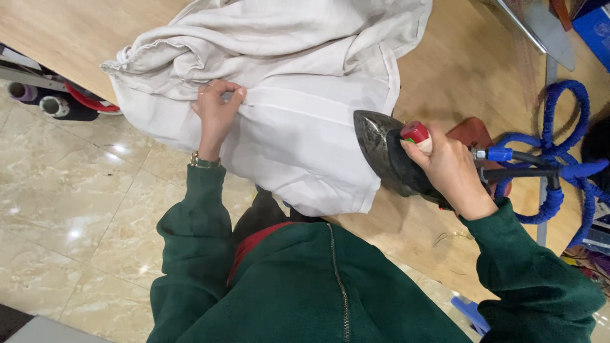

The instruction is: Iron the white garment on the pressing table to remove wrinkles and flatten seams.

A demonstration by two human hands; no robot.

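While the white cloth [279, 82] is lying spread and rumpled across the wooden table [445, 82], the left hand [216, 111] is pinching a fold of it, thumb and fingertips pressed together on a seam that is running across the fabric. The cloth's near edge is hanging over the table's rim, and its far part is running out of the top of the view, so its full shape is hard to make out. The right hand [448, 168] is gripping the handle of a dark iron [384, 152], fingers wrapped shut around it, the thumb lying by a red knob [415, 132]; the hand is covering most of the handle. The iron's pointed nose is resting on the cloth's right edge, its rear over bare wood. A blue coiled hose [562, 152] is trailing from the back of the iron toward the right edge, where it is partly cut off. Green sleeves are covering both arms, and a bracelet [204, 162] is showing at the left wrist. Below the table, a pale marble floor [82, 209] is shining.
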